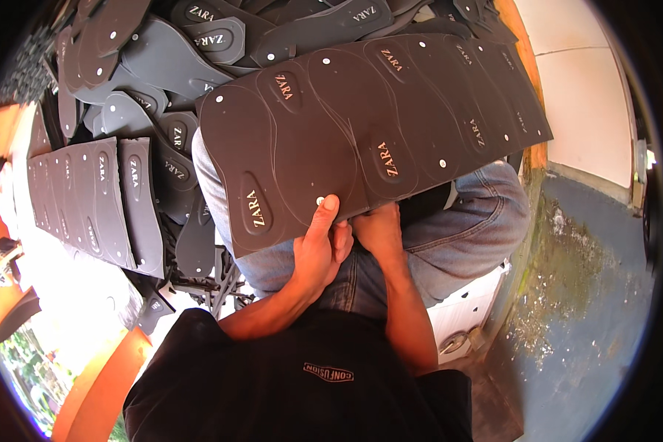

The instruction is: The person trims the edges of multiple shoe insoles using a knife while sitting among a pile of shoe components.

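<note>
Black shirt (pixel 302 383) fills the bottom of the view, and both bare forearms run up from it to the lap. Left hand (pixel 318 254) is closed on the near edge of a big dark sheet (pixel 368 132), thumb pressed flat on top beside a small white stud, fingers curled underneath. Right hand (pixel 379 230) sits just beside it, knuckles tucked under the same edge; it looks clamped on the sheet, though the fingers themselves are hidden (the sheet covers them).

That sheet lies across blue-jeaned knees (pixel 457 228), tilted up and away, with a row of sole-shaped outlines scored into it, each carrying an oval printed label. All the outlines look whole and attached, so by my reading nothing has been pulled out of this one yet.

Off to the person's left, another scored sheet (pixel 88 199) rests flat and separate. Beyond, at the top, a heap of loose soles (pixel 169 51) is already piled up, so a good deal appears to be done. Over to the right are a stained blue floor (pixel 582 295) and a pale wall (pixel 582 88).
</note>
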A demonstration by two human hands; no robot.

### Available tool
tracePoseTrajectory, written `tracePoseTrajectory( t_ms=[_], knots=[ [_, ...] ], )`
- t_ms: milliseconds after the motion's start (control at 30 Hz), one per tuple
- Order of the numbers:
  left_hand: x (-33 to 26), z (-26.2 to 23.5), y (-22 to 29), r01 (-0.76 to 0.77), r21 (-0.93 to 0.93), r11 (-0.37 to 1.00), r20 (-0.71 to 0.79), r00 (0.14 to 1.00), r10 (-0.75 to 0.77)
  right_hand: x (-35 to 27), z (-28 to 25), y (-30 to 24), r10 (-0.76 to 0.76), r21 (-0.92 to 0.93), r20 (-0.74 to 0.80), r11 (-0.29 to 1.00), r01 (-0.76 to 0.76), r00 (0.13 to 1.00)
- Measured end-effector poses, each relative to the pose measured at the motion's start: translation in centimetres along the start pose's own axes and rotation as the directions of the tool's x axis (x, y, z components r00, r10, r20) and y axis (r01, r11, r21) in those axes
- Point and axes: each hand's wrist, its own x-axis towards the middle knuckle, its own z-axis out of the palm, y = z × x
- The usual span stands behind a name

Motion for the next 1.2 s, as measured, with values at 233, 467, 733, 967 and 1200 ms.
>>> tracePoseTrajectory(
  t_ms=[233, 467, 733, 967, 1200],
  knots=[
    [0.0, 0.0, 0.3, 0.015, 0.032, 0.999, -0.026, 1.000, -0.014, 2.3, -1.5, -0.6, -0.147, -0.131, 0.189, 0.976, 0.173, 0.971],
    [0.2, -0.2, 0.4, -0.005, 0.021, 1.000, 0.017, 1.000, 0.004, 4.5, -1.6, 1.0, -0.478, -0.159, 0.100, 0.858, 0.489, 0.872],
    [0.0, -0.1, 0.9, 0.007, 0.005, 1.000, 0.049, 0.999, -0.007, 6.5, 0.9, 1.1, -0.754, -0.509, -0.198, 0.625, 0.592, 0.626],
    [0.2, -0.6, 0.7, 0.013, -0.105, 0.994, 0.126, 0.992, 0.001, 7.5, 1.8, 0.5, -0.746, -0.514, -0.223, 0.637, 0.574, 0.628],
    [0.0, -0.4, 1.3, 0.037, -0.050, 0.998, 0.150, 0.988, -0.029, 8.1, 2.1, -0.2, -0.735, -0.501, -0.229, 0.651, 0.570, 0.638]
  ],
)
